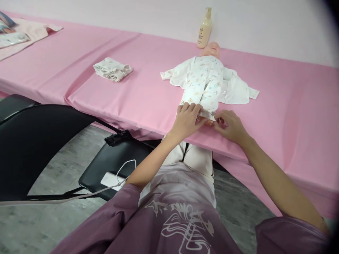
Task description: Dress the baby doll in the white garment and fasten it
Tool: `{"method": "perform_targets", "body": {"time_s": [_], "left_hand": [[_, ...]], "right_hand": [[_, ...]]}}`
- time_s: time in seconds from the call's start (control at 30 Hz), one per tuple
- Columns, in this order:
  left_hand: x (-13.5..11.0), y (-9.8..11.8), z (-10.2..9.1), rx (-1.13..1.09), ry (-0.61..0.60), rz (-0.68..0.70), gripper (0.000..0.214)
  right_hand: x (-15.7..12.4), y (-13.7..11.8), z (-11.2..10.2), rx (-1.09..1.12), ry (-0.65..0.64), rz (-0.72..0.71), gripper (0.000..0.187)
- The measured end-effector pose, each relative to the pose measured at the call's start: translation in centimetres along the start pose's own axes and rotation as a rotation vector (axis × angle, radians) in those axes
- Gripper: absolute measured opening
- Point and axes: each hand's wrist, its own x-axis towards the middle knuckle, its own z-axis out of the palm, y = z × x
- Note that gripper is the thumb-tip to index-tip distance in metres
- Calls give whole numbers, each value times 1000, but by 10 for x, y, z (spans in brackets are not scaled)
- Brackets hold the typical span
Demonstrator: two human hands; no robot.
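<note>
Head view: at the near edge of the pink table (127, 102), the left hand (186, 120) and right hand (230, 125) pinch the trouser cuff (208, 114) of a doll (213, 49) lying face-up in a printed baby suit (205, 79). The leg hem seems to be the step in hand, and any further pull calls for an even hold from both sides.
</note>
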Motion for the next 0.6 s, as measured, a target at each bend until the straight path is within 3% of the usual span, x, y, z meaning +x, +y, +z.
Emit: {"method": "perform_targets", "body": {"time_s": [0.37,0.6], "left_hand": [[2,-4,-3,-17,-65,136,8],[-3,8,-12,-71,54,115,14]], "right_hand": [[-5,1,0,70,47,38,19],[-8,0,-3,56,87,24,23]]}}
